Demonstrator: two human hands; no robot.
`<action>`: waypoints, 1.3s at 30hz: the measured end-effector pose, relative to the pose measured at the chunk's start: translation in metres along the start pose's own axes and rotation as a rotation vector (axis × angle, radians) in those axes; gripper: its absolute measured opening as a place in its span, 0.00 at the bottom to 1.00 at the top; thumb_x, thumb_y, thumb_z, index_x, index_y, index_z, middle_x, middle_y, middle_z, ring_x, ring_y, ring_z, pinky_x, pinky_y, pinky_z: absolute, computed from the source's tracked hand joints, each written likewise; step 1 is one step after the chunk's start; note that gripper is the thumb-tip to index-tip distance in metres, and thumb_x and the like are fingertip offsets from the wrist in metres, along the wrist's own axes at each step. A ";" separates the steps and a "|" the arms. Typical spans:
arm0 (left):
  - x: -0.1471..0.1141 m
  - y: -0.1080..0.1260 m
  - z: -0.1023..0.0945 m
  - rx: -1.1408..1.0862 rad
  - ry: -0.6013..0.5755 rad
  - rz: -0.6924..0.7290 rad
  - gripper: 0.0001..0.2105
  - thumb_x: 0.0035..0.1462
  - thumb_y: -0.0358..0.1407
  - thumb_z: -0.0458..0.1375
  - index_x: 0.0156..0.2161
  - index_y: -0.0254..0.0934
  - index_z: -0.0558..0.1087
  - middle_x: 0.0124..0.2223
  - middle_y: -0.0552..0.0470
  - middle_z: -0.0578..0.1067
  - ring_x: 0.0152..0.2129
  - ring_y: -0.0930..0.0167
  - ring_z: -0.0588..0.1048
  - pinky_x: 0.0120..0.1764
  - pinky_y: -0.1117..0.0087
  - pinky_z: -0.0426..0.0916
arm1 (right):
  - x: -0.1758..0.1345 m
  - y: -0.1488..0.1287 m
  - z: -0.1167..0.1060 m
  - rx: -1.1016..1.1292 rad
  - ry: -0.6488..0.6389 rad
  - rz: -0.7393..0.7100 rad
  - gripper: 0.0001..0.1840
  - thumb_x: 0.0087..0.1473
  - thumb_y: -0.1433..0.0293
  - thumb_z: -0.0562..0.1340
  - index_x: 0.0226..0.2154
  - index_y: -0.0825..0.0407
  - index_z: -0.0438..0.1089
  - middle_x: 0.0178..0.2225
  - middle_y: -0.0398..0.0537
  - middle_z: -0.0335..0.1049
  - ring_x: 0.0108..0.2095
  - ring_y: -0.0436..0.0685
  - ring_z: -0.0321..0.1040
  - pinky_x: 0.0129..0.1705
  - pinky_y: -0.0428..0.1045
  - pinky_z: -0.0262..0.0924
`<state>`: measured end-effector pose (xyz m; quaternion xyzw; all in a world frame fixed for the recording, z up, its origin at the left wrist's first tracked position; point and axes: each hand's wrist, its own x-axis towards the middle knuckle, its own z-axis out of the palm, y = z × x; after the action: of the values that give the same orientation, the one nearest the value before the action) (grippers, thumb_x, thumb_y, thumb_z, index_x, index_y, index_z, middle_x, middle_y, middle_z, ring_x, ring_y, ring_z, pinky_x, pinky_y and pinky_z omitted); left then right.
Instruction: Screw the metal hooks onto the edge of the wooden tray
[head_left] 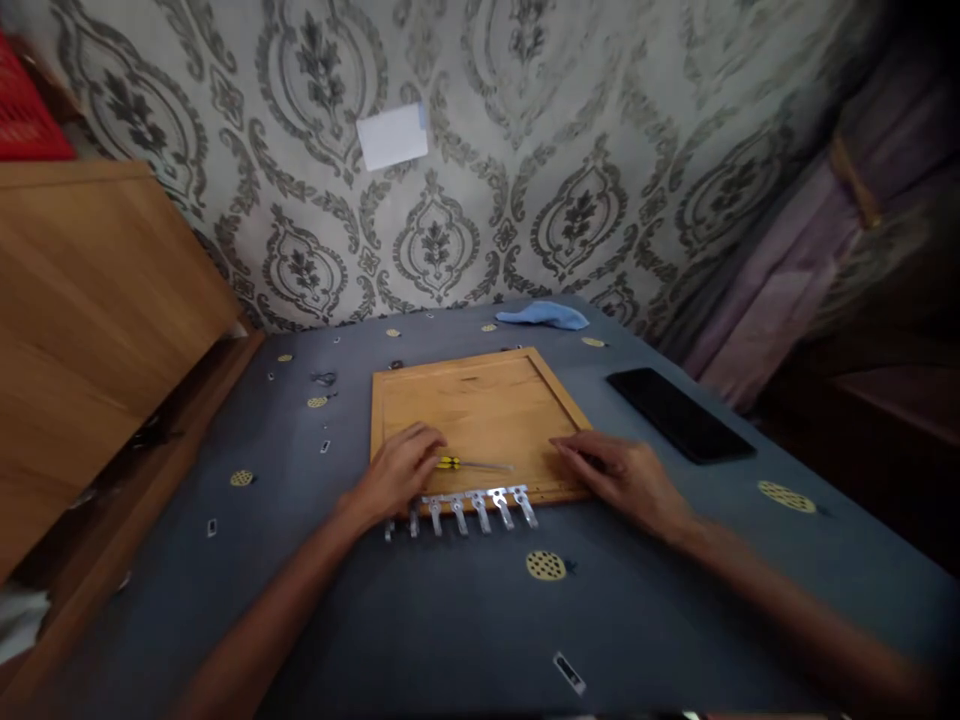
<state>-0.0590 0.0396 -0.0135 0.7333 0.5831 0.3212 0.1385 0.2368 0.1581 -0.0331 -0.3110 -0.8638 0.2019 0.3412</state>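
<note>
My left hand (401, 468) is over the front left of a framed wooden board (480, 410), its fingers curled. From them sticks out a small screwdriver (448, 463) with a yellow and black handle, its shaft pointing right across the board; part of the handle is hidden. Along the board's front edge runs a row of several shiny metal hook-like pieces (480, 510), the leftmost ones beneath my left hand. My right hand (619, 470) rests at the board's right front corner, thumb and fingertips pinched together. Anything between those fingertips is too small to make out.
A black phone-like slab (679, 412) lies right of the board. Behind it is a blue cloth (544, 315). Small dark metal items (324, 378) lie at the left. A wooden cabinet (97, 330) borders the left side, and a patterned wall (450, 200) stands at the back.
</note>
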 end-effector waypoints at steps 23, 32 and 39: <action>-0.027 -0.171 -0.088 0.510 0.474 -0.521 0.16 0.65 0.41 0.58 0.54 0.35 0.70 0.53 0.44 0.72 0.47 0.64 0.74 0.49 0.56 0.73 | 0.037 -0.018 0.026 0.129 -0.209 0.011 0.22 0.64 0.54 0.54 0.30 0.48 0.76 0.29 0.51 0.76 0.28 0.58 0.73 0.30 0.52 0.68; 0.002 -0.187 -0.092 0.507 0.511 -0.504 0.18 0.65 0.41 0.58 0.56 0.35 0.69 0.54 0.44 0.72 0.48 0.64 0.74 0.49 0.55 0.73 | 0.036 -0.017 0.025 0.136 -0.201 0.006 0.21 0.64 0.55 0.54 0.31 0.47 0.77 0.29 0.52 0.77 0.29 0.60 0.74 0.30 0.53 0.70; 0.004 -0.204 -0.095 0.460 0.535 -0.543 0.17 0.65 0.41 0.58 0.55 0.34 0.69 0.53 0.44 0.72 0.47 0.64 0.75 0.48 0.56 0.73 | 0.036 -0.015 0.025 0.119 -0.228 0.005 0.25 0.65 0.53 0.52 0.29 0.48 0.76 0.30 0.53 0.76 0.29 0.59 0.73 0.31 0.53 0.69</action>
<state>-0.2745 0.0845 -0.0584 0.4565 0.8261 0.3136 -0.1044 0.1922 0.1681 -0.0245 -0.2673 -0.8828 0.2874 0.2583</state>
